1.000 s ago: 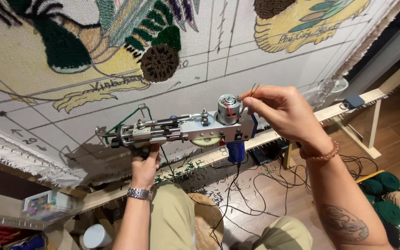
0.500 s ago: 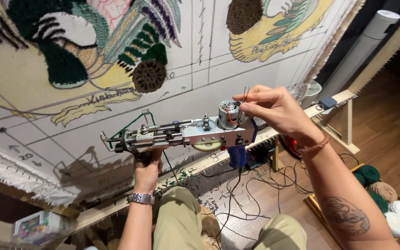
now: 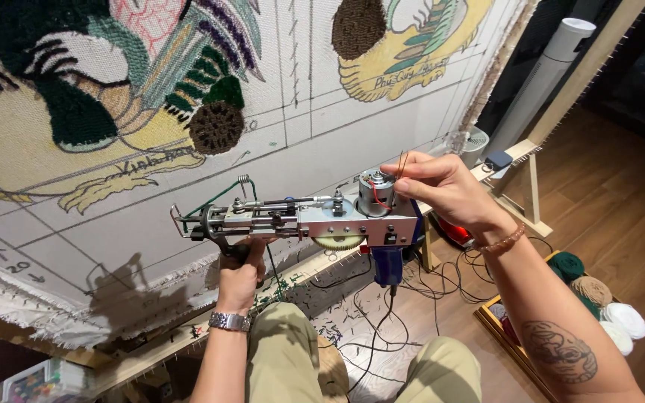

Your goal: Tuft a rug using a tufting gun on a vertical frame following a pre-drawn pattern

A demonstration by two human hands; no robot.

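Khaki-trousered knees (image 3: 285, 358) at bottom edge, seated, floor between them littered with black cables (image 3: 382, 328) and yarn scraps

Left hand (image 3: 239, 280), metal watch (image 3: 229, 322) on wrist, fingers wrapped tight round the front grip under the tufting gun (image 3: 315, 220); clamped, palm up

Tufting gun held level in mid-air above the knees, just in front of the lower cloth: silver metal body, needle end pointing left, cream gear under the middle, small round motor on top near the right end, blue handle (image 3: 387, 265) hanging below with cord running down to floor

Green yarn (image 3: 214, 200) strung from the wire guide loop toward the needle end

Right hand (image 3: 446, 190) over the motor end, bead bracelet at wrist, tattoo on forearm; thumb and forefinger pinched together on a thin strand or wire standing up above the motor, cannot tell which; other fingers curled loosely by the gun's rear, contact unclear

Right of the legs on the floor: wooden tray (image 3: 502, 336) with yarn balls (image 3: 599, 298), green, tan, white

Behind the gun: wooden frame bar (image 3: 188, 336) running low left up to right, fringe of the stretched backing cloth (image 3: 322, 142) tacked along it

Cloth fills upper view, gridded with pen lines and arrows, partly tufted: dark green, cream and brown patches top left, brown round patch (image 3: 216, 128) centre, yellow figure (image 3: 412, 52) top right

Far right: white cylinder fan (image 3: 539, 82) upright beside frame post, small round white fan at its foot, wood plank floor beyond
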